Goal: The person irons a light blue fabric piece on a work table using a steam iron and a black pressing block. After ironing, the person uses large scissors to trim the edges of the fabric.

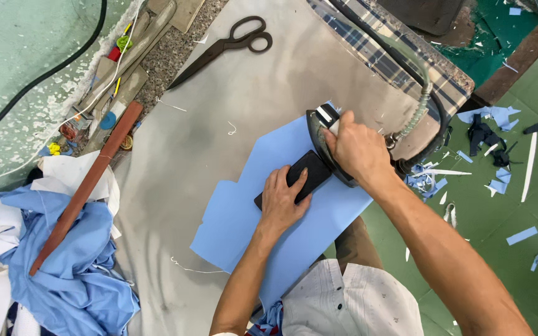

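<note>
So the right hand (pixel 357 149) is wrapped tight around the handle of a dark iron (pixel 326 140), which sits on the far edge of a light blue cut fabric piece (pixel 244 224). The left hand (pixel 283 200) isn't gripping anything, it's spread flat with the fingers (pixel 281 180) pressing a small black rectangular piece (pixel 297 178) down onto the blue fabric, right beside the nose of the iron, close enough that the two look like they're touching. The blue piece lies flat on a grey padded pressing surface (pixel 182 143), near the person's end of it. My read is that the pressing is in the middle of things: the black piece is already positioned and held in place, and the iron only covers one end of it, so most of its length looks not yet gone over. I can't tell from here whether it's bonded at all. Further out, a hose and cord (pixel 421 102) run off the back of the iron, big black scissors (pixel 228 45) lie at the far end of the surface, a long reddish-brown wooden stick (pixel 88 183) rests at the left edge over a heap of blue and white cloth (pixel 76 274), and fabric scraps (pixel 499 124) litter the green floor on the right.
</note>
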